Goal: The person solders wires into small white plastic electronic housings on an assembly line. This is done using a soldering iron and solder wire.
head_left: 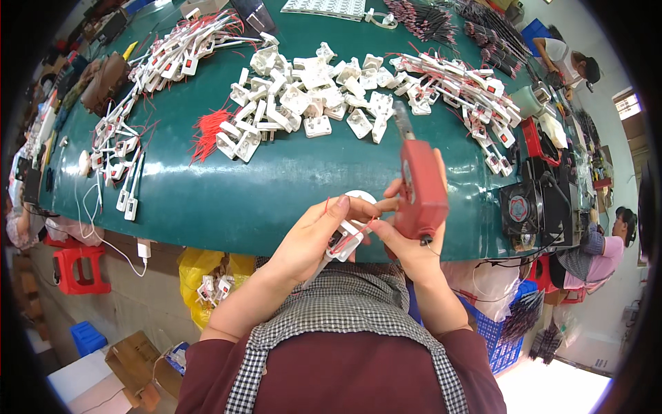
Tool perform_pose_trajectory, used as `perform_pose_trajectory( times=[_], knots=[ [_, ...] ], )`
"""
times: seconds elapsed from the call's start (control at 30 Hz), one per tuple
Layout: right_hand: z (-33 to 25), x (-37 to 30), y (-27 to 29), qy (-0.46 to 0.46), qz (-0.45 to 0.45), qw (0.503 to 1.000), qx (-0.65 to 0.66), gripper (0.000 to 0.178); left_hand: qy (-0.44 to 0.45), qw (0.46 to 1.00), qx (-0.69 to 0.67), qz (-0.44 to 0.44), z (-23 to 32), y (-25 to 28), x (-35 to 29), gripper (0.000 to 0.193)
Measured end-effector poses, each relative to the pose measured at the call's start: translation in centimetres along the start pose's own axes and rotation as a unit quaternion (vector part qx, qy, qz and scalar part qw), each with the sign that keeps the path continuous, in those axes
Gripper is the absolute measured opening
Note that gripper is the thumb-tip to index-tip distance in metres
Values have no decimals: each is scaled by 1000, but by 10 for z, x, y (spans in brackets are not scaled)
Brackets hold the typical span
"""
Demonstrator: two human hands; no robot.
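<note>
My left hand (312,238) is closed round a white plastic switch housing (347,243) with thin red wires, just over the table's near edge. A white cable (315,274) runs down from that piece towards my apron. In my right hand (418,254) is a red corded hand tool (422,183) with a metal shaft pointing away from me; its exact kind is unclear. The thumb and fingertips of that hand also reach the red wire at the housing. A round white piece (360,199) shows partly behind my fingers.
A heap of white plug parts (303,90) covers the middle of the green table (276,190), with cut red wires (208,134) beside it. Wired switch bundles lie left (183,58) and right (469,90). A small fan (522,207) stands at the right edge. Other people sit nearby.
</note>
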State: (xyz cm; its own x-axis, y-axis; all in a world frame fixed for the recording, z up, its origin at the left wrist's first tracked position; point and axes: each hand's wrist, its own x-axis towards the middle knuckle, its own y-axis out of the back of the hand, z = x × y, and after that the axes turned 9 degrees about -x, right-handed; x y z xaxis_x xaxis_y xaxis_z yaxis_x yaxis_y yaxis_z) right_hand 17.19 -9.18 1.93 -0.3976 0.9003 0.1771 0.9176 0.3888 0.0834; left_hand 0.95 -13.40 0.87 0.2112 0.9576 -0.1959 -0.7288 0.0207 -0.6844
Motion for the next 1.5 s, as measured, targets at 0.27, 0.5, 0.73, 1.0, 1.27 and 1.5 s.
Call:
perform_pose_trajectory(
  times=[0.27,0.5,0.73,1.0,1.27,1.5],
  knots=[
    [2,-4,1,93,36,995,-10,103,-15,999,-7,-29,8,11,0,57],
    [22,-26,-11,126,20,992,11,98,-173,953,-249,-26,37,39,25,21],
    [41,-35,-15,119,-19,993,-15,104,-176,887,-426,-40,53,55,33,20],
    [39,-35,-21,124,2,992,-11,101,-171,865,-471,24,45,56,37,18],
    [43,-45,-10,119,-44,992,-10,101,-184,873,-451,22,40,61,37,16],
    [44,-49,6,157,-78,982,-71,101,-191,872,-451,12,41,67,35,15]
  ],
)
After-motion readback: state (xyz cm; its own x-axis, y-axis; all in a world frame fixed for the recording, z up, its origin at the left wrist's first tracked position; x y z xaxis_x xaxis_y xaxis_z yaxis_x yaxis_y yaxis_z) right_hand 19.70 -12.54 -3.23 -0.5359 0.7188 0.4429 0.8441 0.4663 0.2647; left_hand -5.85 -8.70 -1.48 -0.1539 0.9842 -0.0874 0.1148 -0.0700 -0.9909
